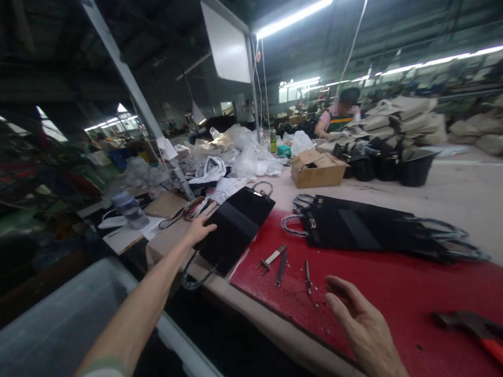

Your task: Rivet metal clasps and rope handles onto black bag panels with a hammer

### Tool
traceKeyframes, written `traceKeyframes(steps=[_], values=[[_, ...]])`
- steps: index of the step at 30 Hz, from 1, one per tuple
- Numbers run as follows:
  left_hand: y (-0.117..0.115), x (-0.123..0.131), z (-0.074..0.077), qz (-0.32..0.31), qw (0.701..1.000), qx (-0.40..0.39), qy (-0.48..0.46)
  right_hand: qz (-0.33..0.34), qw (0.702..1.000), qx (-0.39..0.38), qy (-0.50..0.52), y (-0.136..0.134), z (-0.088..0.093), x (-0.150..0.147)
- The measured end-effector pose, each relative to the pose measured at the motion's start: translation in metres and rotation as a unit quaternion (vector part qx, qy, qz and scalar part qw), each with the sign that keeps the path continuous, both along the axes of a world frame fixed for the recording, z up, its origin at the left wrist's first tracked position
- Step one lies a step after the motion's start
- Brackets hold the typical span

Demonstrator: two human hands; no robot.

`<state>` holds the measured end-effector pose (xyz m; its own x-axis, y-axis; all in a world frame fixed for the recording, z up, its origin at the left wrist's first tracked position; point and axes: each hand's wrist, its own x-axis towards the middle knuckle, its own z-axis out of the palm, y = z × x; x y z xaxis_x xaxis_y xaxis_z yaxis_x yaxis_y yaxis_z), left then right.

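My left hand [200, 230] grips the near-left edge of a flat black bag panel [236, 222], its thumb lying on top and its other fingers partly hidden. The panel has a plastic-wrapped loop handle at each end and a metal fitting at the far end. It lies slanted, partly across the corner of a red board [338, 272]. My right hand [361, 319] hovers above the board, fingers apart, holding nothing. Nearest to it lies a thin metal punch [307, 276]. Beside that are a dark flat bar [281, 269] and a metal tool with prongs [272, 258].
More black bag panels [357, 225] lie stacked on the board. A hammer [463, 320] with a red handle rests at right. Behind stand a cardboard box [319, 175] and black bags [416, 168]. Plastic wrap [251, 149], a metal post [133, 89] and a grey bin [70, 319] are left; a co-worker sits beyond.
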<state>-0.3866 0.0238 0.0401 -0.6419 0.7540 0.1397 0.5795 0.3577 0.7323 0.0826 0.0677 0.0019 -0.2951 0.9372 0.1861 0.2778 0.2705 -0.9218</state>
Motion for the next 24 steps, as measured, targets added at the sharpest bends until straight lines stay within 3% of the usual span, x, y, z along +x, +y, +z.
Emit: traceKeyframes(steps=[3,6,10,14,17,19,22,24], values=[[0.023,0.000,-0.037,0.015,0.991,-0.105,0.078,-0.076,0.988,0.099,-0.090,-0.011,-0.051,0.033],[0.024,0.014,-0.075,0.031,0.972,-0.171,0.159,-0.119,0.947,0.247,-0.169,-0.013,-0.085,0.069],[0.013,0.027,-0.099,-0.009,0.950,-0.210,0.232,-0.159,0.887,0.352,-0.252,-0.008,-0.089,0.098],[0.011,0.019,-0.113,-0.020,0.920,-0.244,0.306,-0.163,0.865,0.349,-0.322,0.004,-0.075,0.099],[0.027,0.012,-0.111,-0.017,0.903,-0.283,0.324,-0.163,0.855,0.327,-0.368,0.014,-0.072,0.095],[0.045,0.024,-0.099,-0.041,0.905,-0.260,0.334,-0.166,0.851,0.314,-0.387,0.016,-0.074,0.092],[0.084,0.076,-0.074,-0.164,0.930,-0.141,0.297,-0.166,0.850,0.302,-0.398,0.015,-0.078,0.091],[0.114,0.123,-0.061,-0.263,0.914,-0.061,0.301,-0.161,0.855,0.297,-0.394,0.013,-0.078,0.091]])
